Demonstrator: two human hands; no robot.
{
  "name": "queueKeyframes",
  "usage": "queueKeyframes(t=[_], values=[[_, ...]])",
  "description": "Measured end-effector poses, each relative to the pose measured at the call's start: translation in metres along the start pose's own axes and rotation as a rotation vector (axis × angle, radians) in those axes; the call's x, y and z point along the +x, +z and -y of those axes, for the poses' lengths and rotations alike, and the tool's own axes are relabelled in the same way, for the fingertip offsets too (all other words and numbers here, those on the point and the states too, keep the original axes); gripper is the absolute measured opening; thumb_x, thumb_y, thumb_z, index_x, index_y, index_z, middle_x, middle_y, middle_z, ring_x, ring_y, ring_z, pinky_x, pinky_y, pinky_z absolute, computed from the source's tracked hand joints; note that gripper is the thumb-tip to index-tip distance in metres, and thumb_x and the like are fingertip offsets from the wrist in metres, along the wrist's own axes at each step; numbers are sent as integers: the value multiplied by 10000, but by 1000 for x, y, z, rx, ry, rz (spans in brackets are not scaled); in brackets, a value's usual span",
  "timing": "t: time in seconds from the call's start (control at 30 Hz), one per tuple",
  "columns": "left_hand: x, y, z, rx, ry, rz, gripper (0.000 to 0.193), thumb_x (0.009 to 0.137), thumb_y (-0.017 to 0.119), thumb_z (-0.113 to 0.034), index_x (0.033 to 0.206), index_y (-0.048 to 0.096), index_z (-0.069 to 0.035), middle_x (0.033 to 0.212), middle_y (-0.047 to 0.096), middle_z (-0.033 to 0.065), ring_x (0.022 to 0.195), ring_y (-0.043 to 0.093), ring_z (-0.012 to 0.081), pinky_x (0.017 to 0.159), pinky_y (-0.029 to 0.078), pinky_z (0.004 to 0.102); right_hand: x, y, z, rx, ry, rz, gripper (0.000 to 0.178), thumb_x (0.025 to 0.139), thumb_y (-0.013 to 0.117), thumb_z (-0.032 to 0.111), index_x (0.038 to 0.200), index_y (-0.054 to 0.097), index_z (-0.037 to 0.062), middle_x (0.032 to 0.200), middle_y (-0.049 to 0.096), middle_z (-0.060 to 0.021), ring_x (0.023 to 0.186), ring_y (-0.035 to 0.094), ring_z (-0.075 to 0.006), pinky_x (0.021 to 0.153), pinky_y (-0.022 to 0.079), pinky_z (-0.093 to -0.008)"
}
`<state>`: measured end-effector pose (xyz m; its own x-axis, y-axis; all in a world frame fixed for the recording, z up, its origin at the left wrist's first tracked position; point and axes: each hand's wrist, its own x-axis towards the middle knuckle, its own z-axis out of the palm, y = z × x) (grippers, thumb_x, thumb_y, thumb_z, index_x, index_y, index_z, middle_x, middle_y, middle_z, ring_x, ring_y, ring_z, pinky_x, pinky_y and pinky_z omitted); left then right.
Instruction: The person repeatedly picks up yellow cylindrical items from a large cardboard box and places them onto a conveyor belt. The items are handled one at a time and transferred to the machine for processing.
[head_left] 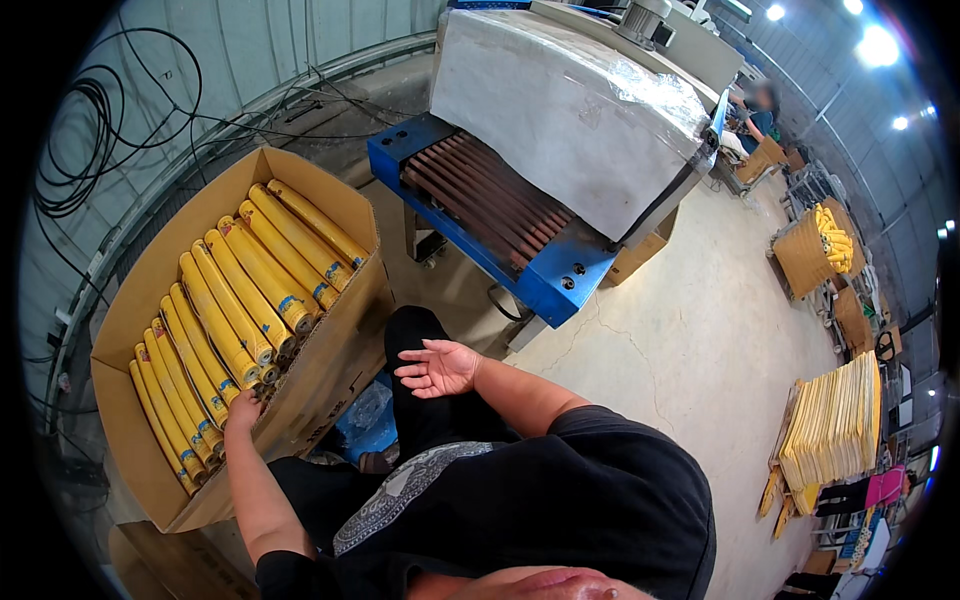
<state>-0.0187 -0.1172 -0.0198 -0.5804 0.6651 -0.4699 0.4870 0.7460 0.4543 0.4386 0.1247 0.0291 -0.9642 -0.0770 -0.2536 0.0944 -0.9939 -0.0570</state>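
A large open cardboard box (335,345) on the left holds several long yellow rolls (215,320) lying side by side, their ends toward me. My left hand (243,409) reaches over the box's near wall. Its fingers curl against the near end of one yellow roll (202,352), with the fingertips partly hidden. My right hand (440,368) rests palm up above my knee, fingers apart and nothing in it.
Ahead stands a blue-framed roller conveyor (490,200) under a white-covered machine (560,110). Black cables (90,140) hang along the left wall. To the right are a stack of pale yellow sheets (830,430), a carton of yellow rolls (805,255) and a distant person (762,120).
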Motion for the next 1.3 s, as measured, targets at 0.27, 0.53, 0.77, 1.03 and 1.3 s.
queueKeyframes(t=[0.27, 0.53, 0.77, 1.03, 1.3], values=[[-2, -2, 7, 2, -4, -23, 485, 806, 670, -102, 1244, 510, 32, 1137, 625, 190, 1025, 615, 250, 829, 499, 326, 3, 1, 0, 5, 12, 3, 437, 920, 518, 423, 1225, 495, 111, 1251, 548, -182, 1133, 550, -352, 943, 433, -531], [-13, -7, -17, 70, 7, -12, 463, 801, 668, -97, 1213, 518, 50, 1100, 637, 187, 986, 627, 250, 802, 503, 336, 0, 1, 0, 2, -5, -5, 433, 913, 530, 422, 1216, 504, 114, 1250, 548, -183, 1129, 551, -354, 940, 436, -529], [-11, -7, -17, 88, -25, 15, 503, 816, 651, -98, 1275, 490, 30, 1186, 603, 197, 1069, 601, 282, 860, 497, 348, 0, 1, 0, 1, -3, -5, 429, 907, 545, 416, 1208, 511, 112, 1243, 554, -182, 1128, 552, -354, 938, 437, -528], [-1, -2, -3, 51, -17, 24, 489, 805, 661, -93, 1249, 505, 38, 1122, 632, 192, 1006, 625, 261, 823, 502, 340, 0, 2, 1, -4, 7, -8, 423, 909, 538, 420, 1201, 514, 116, 1233, 562, -178, 1126, 555, -351, 935, 439, -525], [-6, -1, -5, 1, -3, -22, 460, 789, 680, -74, 1205, 525, 50, 1065, 651, 183, 953, 638, 244, 785, 503, 328, 1, 3, 1, -16, 12, -16, 418, 909, 536, 421, 1193, 520, 115, 1227, 566, -177, 1119, 561, -348, 929, 442, -519]])
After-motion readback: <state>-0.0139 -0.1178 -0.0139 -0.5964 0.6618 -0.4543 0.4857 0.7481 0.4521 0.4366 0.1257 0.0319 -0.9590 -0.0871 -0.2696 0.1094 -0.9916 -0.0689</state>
